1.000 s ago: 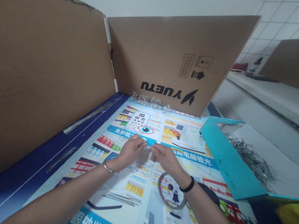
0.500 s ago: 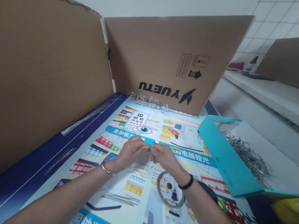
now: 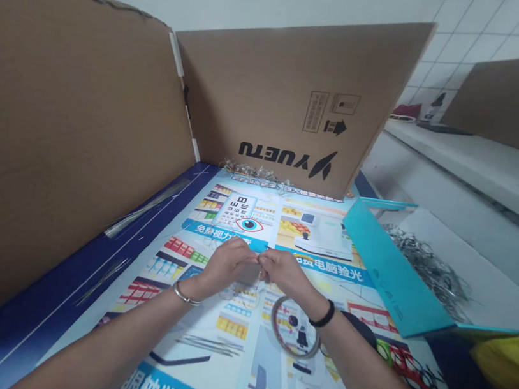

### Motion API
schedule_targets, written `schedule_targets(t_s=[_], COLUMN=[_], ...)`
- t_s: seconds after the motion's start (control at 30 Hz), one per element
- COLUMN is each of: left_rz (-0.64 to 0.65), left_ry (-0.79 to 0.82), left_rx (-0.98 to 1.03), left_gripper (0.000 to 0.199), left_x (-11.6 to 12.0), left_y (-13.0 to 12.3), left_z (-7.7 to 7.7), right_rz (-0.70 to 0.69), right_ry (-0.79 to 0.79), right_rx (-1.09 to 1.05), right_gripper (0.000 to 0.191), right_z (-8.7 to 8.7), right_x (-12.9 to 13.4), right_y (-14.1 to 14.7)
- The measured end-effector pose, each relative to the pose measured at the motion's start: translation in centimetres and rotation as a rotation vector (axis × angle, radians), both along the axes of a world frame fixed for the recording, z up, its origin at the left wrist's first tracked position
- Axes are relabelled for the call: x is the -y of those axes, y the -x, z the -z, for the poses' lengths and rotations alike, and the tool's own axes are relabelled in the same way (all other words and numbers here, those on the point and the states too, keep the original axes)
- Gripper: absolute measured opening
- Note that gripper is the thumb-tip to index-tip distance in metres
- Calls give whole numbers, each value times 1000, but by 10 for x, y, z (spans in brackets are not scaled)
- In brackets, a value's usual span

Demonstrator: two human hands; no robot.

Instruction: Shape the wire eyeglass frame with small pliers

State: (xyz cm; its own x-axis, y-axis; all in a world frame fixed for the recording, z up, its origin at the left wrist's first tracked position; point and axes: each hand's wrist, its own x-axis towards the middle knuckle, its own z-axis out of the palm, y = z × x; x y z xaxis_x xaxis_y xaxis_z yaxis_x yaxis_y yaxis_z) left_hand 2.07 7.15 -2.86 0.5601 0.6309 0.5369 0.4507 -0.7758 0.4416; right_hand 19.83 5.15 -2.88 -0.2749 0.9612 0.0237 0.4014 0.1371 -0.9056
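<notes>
My left hand and my right hand meet over the printed table cover, fingertips pinched together. What they pinch is too small to make out; a faint thin loop seems to hang just below the fingers. Beneath my right wrist lies a round coil of wire on the cover. Several thin straight wires rest between my forearms.
A turquoise box holding a tangle of metal wires stands at the right. Cardboard panels wall the back and left. Wire bundles lie along the left edge, clear scraps at the back.
The view has shifted slightly. Both hands remain together in nearly the same place, with the left fingers a little straighter.
</notes>
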Motion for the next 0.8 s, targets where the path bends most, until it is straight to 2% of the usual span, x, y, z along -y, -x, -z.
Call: schedule_targets(t_s=[0.27, 0.4, 0.5, 0.63, 0.73, 0.8], left_rz=[17, 16, -13, -54, -80, -96], left_ry=[169, 211, 233, 251, 262, 277], left_rx=[96, 128, 133, 146, 161, 154], left_gripper=[27, 24, 23, 19, 18, 19], left_x=[-2, -2, -3, -5, -8, -9], left_y=[1, 3, 7, 11, 11, 12], left_z=[-2, -4, -6, -7, -4, -2], right_rz=[-6, -43, 4, 72, 53, 21], right_ry=[-11, -73, -175, -273, -240, -203], right_rx=[47, 132, 315, 702, 946, 1025], right_gripper=[22, 26, 23, 27, 50, 54], right_z=[-2, -12, -25, -37, -38, -37], right_x=[2, 3, 2, 2, 4, 6], right_y=[1, -4, -14, -35, -45, -48])
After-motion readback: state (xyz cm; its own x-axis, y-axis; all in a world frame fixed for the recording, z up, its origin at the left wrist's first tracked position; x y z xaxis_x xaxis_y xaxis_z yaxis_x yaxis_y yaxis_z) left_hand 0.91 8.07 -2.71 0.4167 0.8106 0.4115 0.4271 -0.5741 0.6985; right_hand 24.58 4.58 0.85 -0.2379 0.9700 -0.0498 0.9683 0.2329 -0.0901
